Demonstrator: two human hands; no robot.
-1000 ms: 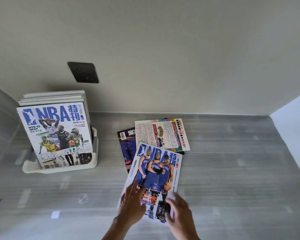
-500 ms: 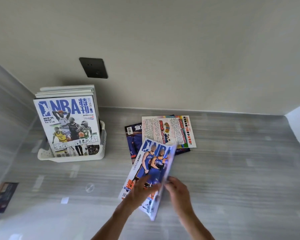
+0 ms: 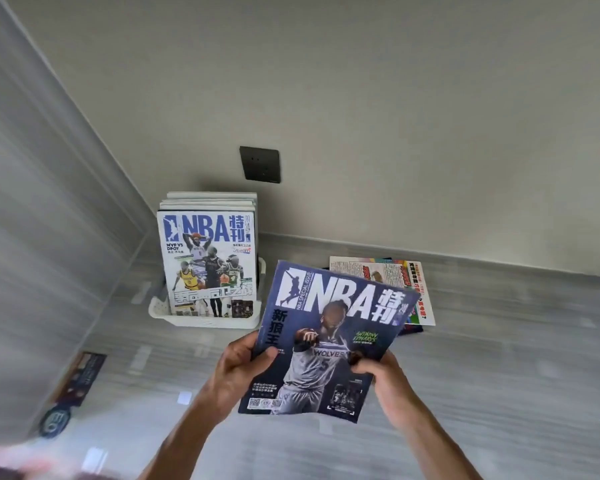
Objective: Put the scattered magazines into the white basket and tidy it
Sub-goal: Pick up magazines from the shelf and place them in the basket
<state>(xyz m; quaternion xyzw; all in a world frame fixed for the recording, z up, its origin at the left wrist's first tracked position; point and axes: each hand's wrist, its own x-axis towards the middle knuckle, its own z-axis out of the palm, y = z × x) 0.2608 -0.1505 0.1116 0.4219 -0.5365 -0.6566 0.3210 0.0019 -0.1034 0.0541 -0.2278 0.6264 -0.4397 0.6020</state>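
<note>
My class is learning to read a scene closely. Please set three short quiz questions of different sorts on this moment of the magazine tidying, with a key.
1. True or false: both hands hold the dark blue magazine above the floor.
2. Multiple choice: where is the white basket? A) right of the held magazine B) left of it, by the wall C) under it
3. Fill in: the magazines in the basket stand ____.

Key
1. True: the left hand grips its left edge, the right hand its right edge.
2. B
3. upright; a white-covered magazine faces front. At least two more, topped by a colourful magazine, lie on the floor to the right.
</note>
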